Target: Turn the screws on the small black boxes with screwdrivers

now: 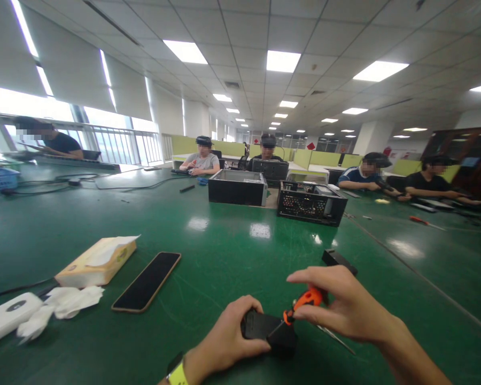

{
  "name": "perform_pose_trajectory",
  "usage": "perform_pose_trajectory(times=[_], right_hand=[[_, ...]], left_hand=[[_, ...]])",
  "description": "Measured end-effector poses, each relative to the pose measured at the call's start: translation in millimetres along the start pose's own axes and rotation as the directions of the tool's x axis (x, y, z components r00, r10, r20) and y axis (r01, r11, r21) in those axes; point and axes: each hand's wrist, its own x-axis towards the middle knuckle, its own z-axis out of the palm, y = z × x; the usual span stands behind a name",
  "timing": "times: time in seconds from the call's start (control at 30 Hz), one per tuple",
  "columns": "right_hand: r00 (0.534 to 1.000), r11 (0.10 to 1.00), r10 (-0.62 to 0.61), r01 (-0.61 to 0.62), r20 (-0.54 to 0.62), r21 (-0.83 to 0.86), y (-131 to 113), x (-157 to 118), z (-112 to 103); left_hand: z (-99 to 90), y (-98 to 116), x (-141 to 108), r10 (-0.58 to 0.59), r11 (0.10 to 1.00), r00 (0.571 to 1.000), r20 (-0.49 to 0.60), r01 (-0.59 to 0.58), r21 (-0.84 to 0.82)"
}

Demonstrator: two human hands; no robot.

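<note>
Green surface point(208, 230) runs wide around a black block point(285, 338), clasped by the left hand's grip point(230, 336); the right hand's grip point(353, 305) holds an orange screwdriver point(313, 295) to it, black bar point(340, 260) just beyond, open room reaching two computer cases point(312, 207)

Readable text: none for you. Tissue pack point(88, 275), left of your left hand point(232, 331): print too blurred to read. Red diamond point(311, 145), far beyond your right hand point(340, 302): any lettering too small.
</note>
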Motion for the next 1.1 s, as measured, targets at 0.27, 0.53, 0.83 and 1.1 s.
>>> perform_pose_trajectory(times=[0.27,0.53,0.83,1.1], right_hand=[[1.000,1.000,-0.005,0.006,0.007,-0.010,1,1,-3],[1.000,1.000,0.018,-0.018,0.019,0.000,1,2,-5],[1.000,1.000,0.025,-0.025,0.010,0.009,0,2,-7],[0.998,0.999,0.050,-0.050,0.034,0.001,2,1,-9]], left_hand=[[-0.2,-1,0,0.022,1.000,1.000,-0.008,-0.022,-0.007],[2.0,-9,0,0.089,0.995,0.996,-0.030,-0.088,0.035],[2.5,-14,1,0.140,0.989,0.990,-0.029,-0.138,0.058],[1.8,-13,2,0.140,0.988,0.990,-0.031,-0.138,0.063]])
